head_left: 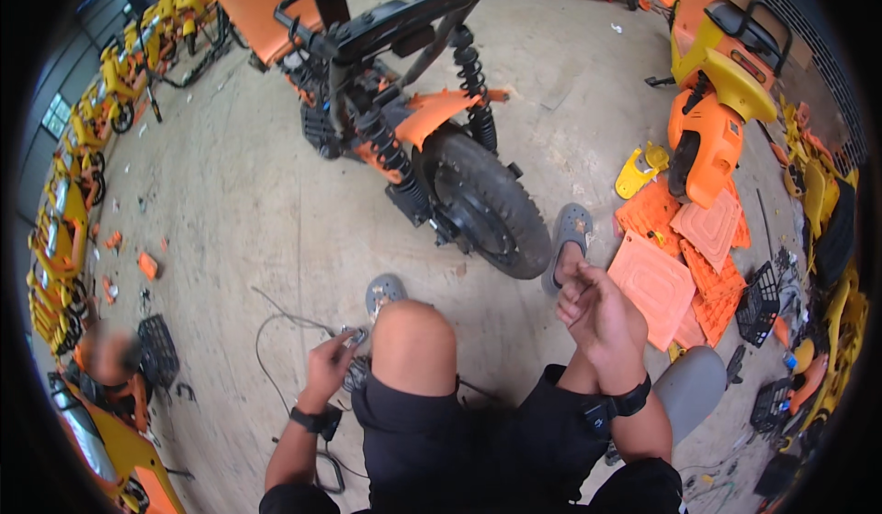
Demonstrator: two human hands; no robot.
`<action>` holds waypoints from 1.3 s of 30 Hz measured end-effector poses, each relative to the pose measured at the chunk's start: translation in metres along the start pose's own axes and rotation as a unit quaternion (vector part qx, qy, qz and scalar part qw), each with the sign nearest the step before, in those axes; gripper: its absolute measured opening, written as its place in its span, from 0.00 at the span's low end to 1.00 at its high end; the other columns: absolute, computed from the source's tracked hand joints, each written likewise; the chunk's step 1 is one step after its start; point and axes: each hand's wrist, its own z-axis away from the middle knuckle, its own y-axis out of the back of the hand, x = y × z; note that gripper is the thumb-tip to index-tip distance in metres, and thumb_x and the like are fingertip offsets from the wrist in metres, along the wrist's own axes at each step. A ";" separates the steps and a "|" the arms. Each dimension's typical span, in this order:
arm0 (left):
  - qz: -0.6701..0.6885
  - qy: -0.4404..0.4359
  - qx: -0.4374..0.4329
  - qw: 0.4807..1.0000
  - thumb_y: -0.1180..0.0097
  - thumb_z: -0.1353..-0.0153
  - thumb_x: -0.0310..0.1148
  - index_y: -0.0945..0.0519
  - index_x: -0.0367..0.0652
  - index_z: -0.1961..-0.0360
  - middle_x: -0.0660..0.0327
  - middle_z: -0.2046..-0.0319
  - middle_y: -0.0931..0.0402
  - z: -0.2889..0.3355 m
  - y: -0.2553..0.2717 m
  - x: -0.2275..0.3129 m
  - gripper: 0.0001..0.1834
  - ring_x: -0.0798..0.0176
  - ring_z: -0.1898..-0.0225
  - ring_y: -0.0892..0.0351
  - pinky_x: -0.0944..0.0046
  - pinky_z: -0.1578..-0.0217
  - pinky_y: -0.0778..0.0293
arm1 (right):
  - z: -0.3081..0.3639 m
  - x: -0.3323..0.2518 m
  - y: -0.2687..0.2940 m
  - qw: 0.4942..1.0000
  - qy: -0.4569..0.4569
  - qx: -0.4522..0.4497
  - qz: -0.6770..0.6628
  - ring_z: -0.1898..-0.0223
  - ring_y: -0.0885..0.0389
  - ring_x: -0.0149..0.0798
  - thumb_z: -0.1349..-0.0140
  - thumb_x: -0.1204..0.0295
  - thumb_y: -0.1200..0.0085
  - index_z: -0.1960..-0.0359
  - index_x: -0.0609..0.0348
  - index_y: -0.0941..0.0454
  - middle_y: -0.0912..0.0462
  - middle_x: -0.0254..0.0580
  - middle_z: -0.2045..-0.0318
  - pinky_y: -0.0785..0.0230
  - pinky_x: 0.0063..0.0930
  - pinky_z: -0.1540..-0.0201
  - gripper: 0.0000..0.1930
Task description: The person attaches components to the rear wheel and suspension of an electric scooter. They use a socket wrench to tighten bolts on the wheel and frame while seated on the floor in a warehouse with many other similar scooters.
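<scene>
1. Seated person is looking down past a bare knee (413, 335) at a concrete floor (230, 202).
2. Left hand (329, 360), at 7 o'clock from the knee, is curling its fingers around a small grey metal part (354, 337) down by the floor; grip is closed on it, though the part's shape is too small to make out.
3. Grey cable (276, 323) is trailing across the floor from that part toward 9 o'clock.
4. Right hand (595, 307), at 3 o'clock from the knee, is hovering half-curled with fingers loosely bent; whether it is holding anything cannot be told.
5. Rear wheel (487, 203) of a stripped scooter is standing at 12 o'clock, just beyond the person's grey sandals (570, 229).
6. Orange panels (684, 257) are lying at 3 o'clock of the right hand.
</scene>
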 end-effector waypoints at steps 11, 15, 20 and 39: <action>0.467 0.035 0.031 0.883 0.57 0.34 0.35 0.26 0.36 0.63 0.64 0.91 0.43 -0.009 0.144 0.206 0.12 0.71 0.93 0.43 0.72 0.95 0.47 | 0.005 -0.006 0.008 1.000 -0.017 -0.022 0.000 0.82 0.37 0.31 0.37 0.65 0.53 0.66 0.62 0.26 0.33 0.34 0.83 0.42 0.23 0.75 0.12; 0.562 0.182 -0.091 0.802 0.58 0.34 0.40 0.28 0.40 0.58 0.67 0.91 0.48 -0.015 0.129 0.241 0.14 0.72 0.93 0.50 0.73 0.95 0.52 | 0.035 -0.022 0.003 1.000 0.027 0.003 -0.010 0.82 0.36 0.32 0.37 0.65 0.53 0.67 0.63 0.28 0.33 0.37 0.83 0.42 0.25 0.77 0.12; 0.635 0.245 -0.167 0.713 0.58 0.34 0.38 0.30 0.40 0.56 0.67 0.85 0.43 -0.052 0.081 0.228 0.14 0.73 0.87 0.48 0.75 0.90 0.49 | 0.085 -0.022 0.046 0.989 0.134 0.052 0.043 0.83 0.32 0.32 0.37 0.67 0.53 0.67 0.66 0.27 0.29 0.38 0.82 0.38 0.23 0.79 0.12; 0.669 0.254 -0.123 0.688 0.53 0.38 0.33 0.29 0.40 0.67 0.69 0.85 0.44 -0.098 0.013 0.211 0.07 0.73 0.86 0.48 0.74 0.87 0.49 | 0.228 0.140 0.407 0.807 0.031 0.369 0.460 0.85 0.25 0.29 0.40 0.70 0.50 0.66 0.68 0.21 0.21 0.42 0.81 0.32 0.24 0.82 0.11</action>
